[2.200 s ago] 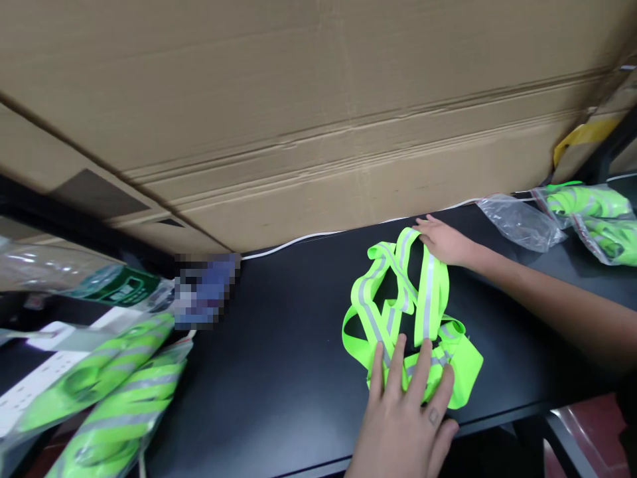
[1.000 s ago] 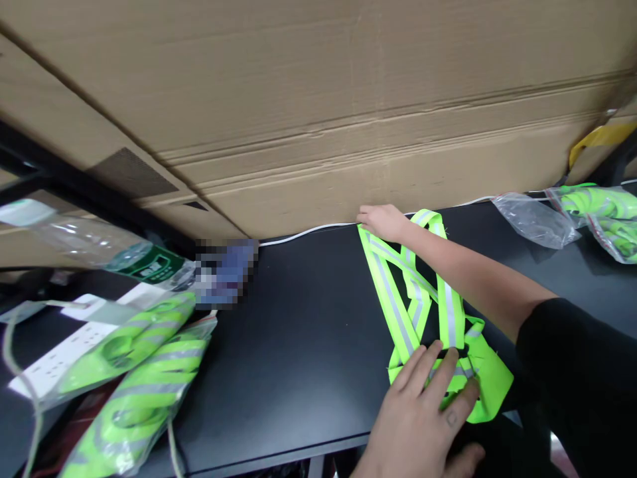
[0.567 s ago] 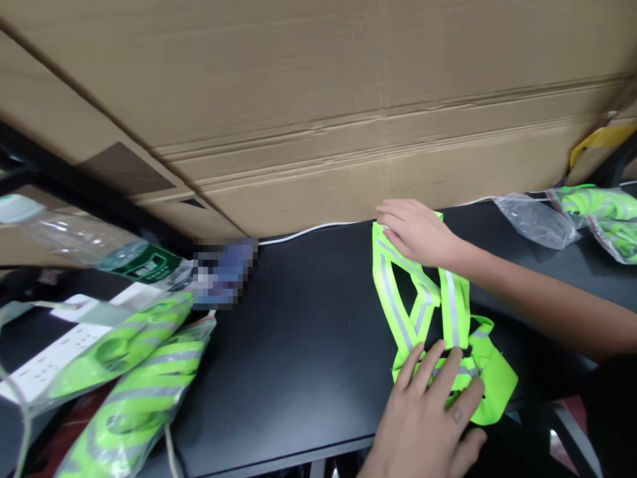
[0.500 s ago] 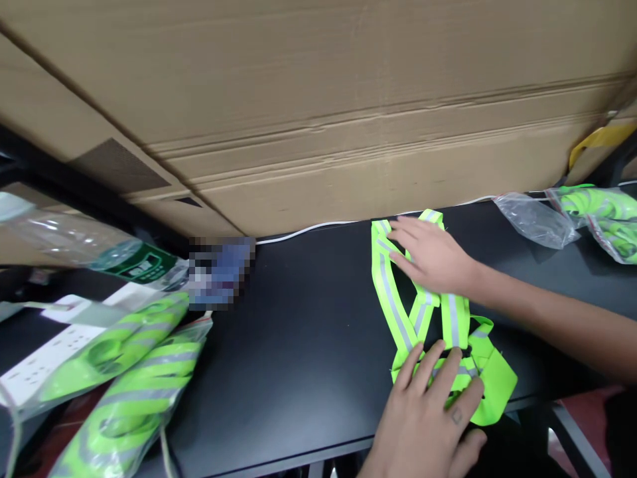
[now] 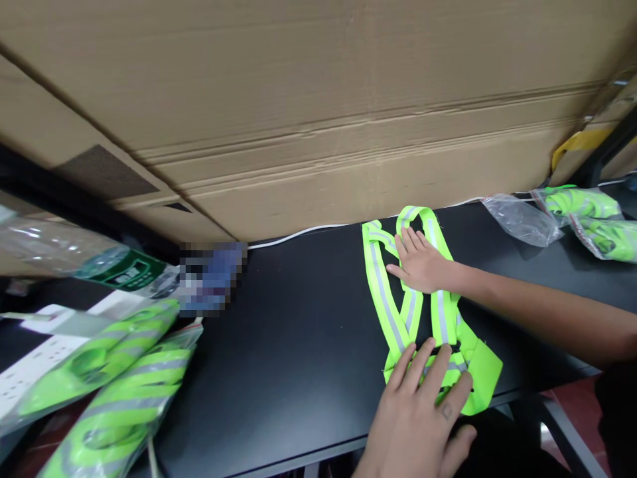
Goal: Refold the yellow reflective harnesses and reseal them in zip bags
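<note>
A neon green reflective strap vest [image 5: 383, 302] with grey stripes lies stretched out on the black table [image 5: 298, 345]. My left hand [image 5: 415, 411] rests flat on its near end at the table's front edge, fingers spread. My right hand [image 5: 421, 262] lies flat on the straps further back, fingers stretched out over the far loops. Neither hand grips anything.
A large cardboard box [image 5: 318, 113] stands along the back of the table, with a white cable [image 5: 293, 234] at its foot. Bagged green vests [image 5: 107, 392] and a white power strip [image 5: 20, 372] lie at the left. More bagged vests [image 5: 594, 219] and an empty clear bag [image 5: 520, 219] lie at the right.
My right hand pulled the bunched straps out towards the box, then slid back along them to rest flat at their middle. The left hand kept pressing the near end.
</note>
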{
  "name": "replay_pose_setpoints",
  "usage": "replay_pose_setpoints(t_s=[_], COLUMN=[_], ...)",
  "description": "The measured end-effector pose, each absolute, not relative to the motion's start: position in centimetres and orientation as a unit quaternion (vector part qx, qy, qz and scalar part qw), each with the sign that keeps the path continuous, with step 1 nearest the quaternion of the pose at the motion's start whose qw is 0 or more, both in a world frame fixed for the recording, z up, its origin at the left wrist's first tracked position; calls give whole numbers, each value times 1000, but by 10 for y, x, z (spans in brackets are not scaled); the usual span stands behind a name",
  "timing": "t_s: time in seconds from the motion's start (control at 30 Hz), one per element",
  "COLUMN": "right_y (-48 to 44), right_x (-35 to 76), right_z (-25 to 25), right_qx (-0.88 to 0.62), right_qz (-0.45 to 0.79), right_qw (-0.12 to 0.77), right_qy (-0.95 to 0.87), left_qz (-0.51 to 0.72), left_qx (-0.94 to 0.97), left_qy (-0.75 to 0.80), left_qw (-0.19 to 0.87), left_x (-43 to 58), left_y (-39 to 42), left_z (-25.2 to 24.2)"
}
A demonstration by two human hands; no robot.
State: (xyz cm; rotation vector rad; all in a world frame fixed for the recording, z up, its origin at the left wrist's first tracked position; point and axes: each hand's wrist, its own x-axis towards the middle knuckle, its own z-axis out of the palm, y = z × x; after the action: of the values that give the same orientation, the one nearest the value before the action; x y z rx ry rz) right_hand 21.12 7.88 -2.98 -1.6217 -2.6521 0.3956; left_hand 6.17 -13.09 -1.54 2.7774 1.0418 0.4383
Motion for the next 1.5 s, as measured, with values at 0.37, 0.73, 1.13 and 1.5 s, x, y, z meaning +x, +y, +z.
replay_pose_setpoints(t_s=[0.37,0.73,1.13,1.5], right_y=[91,-69,-148,-156], right_x=[224,299,294,281], right_z=[-10,18,-27,-29], right_qx=[-530,-357,-471,-454], right_qz=[135,-33,34,15], right_qw=[16,256,256,334], right_qy=[-837,-898,-844,-826], left_qz=[146,171,194,221], left_qx=[920,917,905,891], left_qy=[357,357,370,384], left_qw=[70,57,86,99], left_x=[64,65,64,63], left_y=[-132,-129,-127,-131], left_z=[-10,-15,-10,-11])
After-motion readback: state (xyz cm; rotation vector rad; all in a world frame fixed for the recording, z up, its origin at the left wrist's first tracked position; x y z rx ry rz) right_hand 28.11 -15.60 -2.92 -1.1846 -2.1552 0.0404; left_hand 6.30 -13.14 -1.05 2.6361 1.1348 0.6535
